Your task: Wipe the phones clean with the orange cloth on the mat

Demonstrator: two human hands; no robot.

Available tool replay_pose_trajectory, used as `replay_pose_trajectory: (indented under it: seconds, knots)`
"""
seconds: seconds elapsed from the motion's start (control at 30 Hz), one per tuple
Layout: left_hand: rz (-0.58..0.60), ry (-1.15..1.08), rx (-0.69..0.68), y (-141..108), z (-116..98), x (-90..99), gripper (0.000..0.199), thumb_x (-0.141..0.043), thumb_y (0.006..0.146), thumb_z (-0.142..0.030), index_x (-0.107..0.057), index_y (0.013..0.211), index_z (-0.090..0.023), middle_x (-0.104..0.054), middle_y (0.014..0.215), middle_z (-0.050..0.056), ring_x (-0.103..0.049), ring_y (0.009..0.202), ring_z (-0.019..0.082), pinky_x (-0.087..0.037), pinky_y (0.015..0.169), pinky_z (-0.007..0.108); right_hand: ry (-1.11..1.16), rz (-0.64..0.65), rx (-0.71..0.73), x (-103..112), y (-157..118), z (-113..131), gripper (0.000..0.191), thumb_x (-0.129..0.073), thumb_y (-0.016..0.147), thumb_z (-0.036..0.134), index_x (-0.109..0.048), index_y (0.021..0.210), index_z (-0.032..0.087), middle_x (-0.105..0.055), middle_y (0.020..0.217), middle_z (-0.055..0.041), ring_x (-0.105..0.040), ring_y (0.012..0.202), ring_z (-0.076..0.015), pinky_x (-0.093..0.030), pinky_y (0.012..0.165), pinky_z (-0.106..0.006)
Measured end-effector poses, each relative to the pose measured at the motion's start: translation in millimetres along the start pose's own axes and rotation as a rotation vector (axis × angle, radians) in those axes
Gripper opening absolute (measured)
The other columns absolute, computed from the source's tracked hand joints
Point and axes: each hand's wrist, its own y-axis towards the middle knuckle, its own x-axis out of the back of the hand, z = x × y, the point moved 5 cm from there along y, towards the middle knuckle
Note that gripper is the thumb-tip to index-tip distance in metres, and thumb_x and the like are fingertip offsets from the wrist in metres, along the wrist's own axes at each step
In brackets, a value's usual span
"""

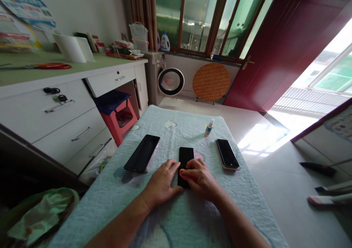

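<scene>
A black phone [186, 154] lies on the light blue quilted cloth [176, 130], between my hands. Along its left edge, my left hand [162, 181] rests with fingertips and thumb touching the phone's side. My right hand [200, 177] is over the phone, its fingers pinched on a small orange thing [182, 171] at the screen; most of that thing is hidden. A larger dark phone [143, 153] lies to the left. To the right, another phone [227, 153] sits on a flat pale item. Beyond it stands a small spray bottle [209, 127] with a white top.
White drawers [63, 108] and a counter with a paper roll [72, 49] and red-handled scissors [53, 66] are at the left. A pink stool [118, 121] stands beside the cloth-covered table. A bin [73, 200] is at lower left, a washing machine [154, 70] behind.
</scene>
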Motion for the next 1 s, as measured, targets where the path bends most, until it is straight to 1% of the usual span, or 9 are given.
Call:
replay_pose_trajectory:
  seconds: [0.13,0.2,0.33,0.5,0.63,0.73,0.83,0.9,1.0]
  knots:
    - [0.016,0.005,0.019,-0.2,-1.0,0.7,0.067,-0.071,0.072,-0.038,-0.048,0.134,-0.023,-0.050,0.131,0.010,-0.050,0.121,0.030,-0.039,0.105,0.042,-0.078,-0.145,-0.121,-1.0,7.1,-21.0,0.024,-0.049,0.096,0.033,-0.069,0.109,0.034,-0.055,0.106,-0.0056,-0.046,0.099,-0.0214,-0.040,0.089,-0.038]
    - [0.018,0.009,0.026,-0.3,-1.6,1.1,0.067,-0.071,0.071,-0.036,-0.048,0.134,-0.023,-0.049,0.131,0.010,-0.050,0.121,0.029,-0.039,0.105,0.041,-0.116,-0.186,-0.183,-3.7,9.1,-30.8,0.025,-0.050,0.095,0.034,-0.066,0.114,0.036,-0.054,0.108,-0.0055,-0.046,0.097,-0.0216,-0.039,0.087,-0.039]
    - [0.014,0.021,0.031,0.1,-1.4,0.7,0.068,-0.071,0.071,-0.034,-0.048,0.134,-0.022,-0.049,0.131,0.011,-0.050,0.121,0.029,-0.038,0.106,0.040,-0.198,-0.218,-0.298,-8.5,9.2,-44.0,0.032,-0.055,0.091,0.032,-0.059,0.122,0.038,-0.052,0.109,-0.0054,-0.045,0.096,-0.0229,-0.037,0.084,-0.038]
    - [0.021,0.030,0.032,0.5,-1.3,0.0,0.070,-0.071,0.071,-0.033,-0.047,0.135,-0.018,-0.049,0.133,0.012,-0.049,0.123,0.028,-0.037,0.107,0.039,-0.264,-0.259,-0.369,-7.6,7.5,-48.5,0.034,-0.056,0.089,0.030,-0.057,0.122,0.036,-0.053,0.097,-0.0051,-0.044,0.090,-0.0227,-0.033,0.078,-0.035]
    - [0.023,0.029,0.034,-0.6,-2.8,1.0,0.070,-0.072,0.071,-0.032,-0.047,0.135,-0.017,-0.048,0.134,0.013,-0.049,0.123,0.029,-0.037,0.108,0.039,-0.271,-0.270,-0.417,-6.8,5.8,-54.0,0.029,-0.048,0.093,0.027,-0.060,0.118,0.033,-0.054,0.090,-0.0052,-0.043,0.083,-0.0218,-0.030,0.073,-0.033]
    - [0.023,0.029,0.034,-1.0,-3.1,1.5,0.069,-0.071,0.071,-0.032,-0.047,0.135,-0.019,-0.048,0.134,0.012,-0.049,0.123,0.029,-0.037,0.107,0.039,-0.237,-0.278,-0.411,-6.5,4.7,-55.7,0.029,-0.044,0.095,0.024,-0.063,0.114,0.032,-0.054,0.090,-0.0053,-0.043,0.083,-0.0215,-0.030,0.073,-0.033]
    - [0.023,0.029,0.025,-0.4,-2.7,1.6,0.070,-0.072,0.072,-0.034,-0.047,0.135,-0.017,-0.048,0.134,0.013,-0.049,0.123,0.029,-0.037,0.107,0.039,-0.171,-0.256,-0.340,-6.7,4.9,-48.9,0.030,-0.044,0.094,0.020,-0.065,0.113,0.033,-0.053,0.090,-0.0045,-0.044,0.086,-0.0209,-0.031,0.076,-0.033]
    - [0.025,0.029,0.021,-0.1,-2.1,1.4,0.071,-0.072,0.072,-0.037,-0.047,0.135,-0.017,-0.048,0.134,0.013,-0.049,0.122,0.029,-0.037,0.107,0.039,-0.127,-0.212,-0.273,-7.0,5.3,-38.9,0.033,-0.048,0.090,0.015,-0.066,0.111,0.032,-0.051,0.089,-0.0036,-0.044,0.088,-0.0202,-0.031,0.078,-0.033]
    - [0.023,0.024,0.010,-0.5,-1.2,0.6,0.069,-0.071,0.073,-0.039,-0.047,0.134,-0.019,-0.049,0.133,0.012,-0.049,0.121,0.029,-0.038,0.106,0.039,-0.067,-0.130,-0.163,-7.3,4.6,-19.6,0.040,-0.053,0.077,0.004,-0.069,0.102,0.030,-0.049,0.087,-0.0022,-0.043,0.090,-0.0193,-0.032,0.080,-0.033]
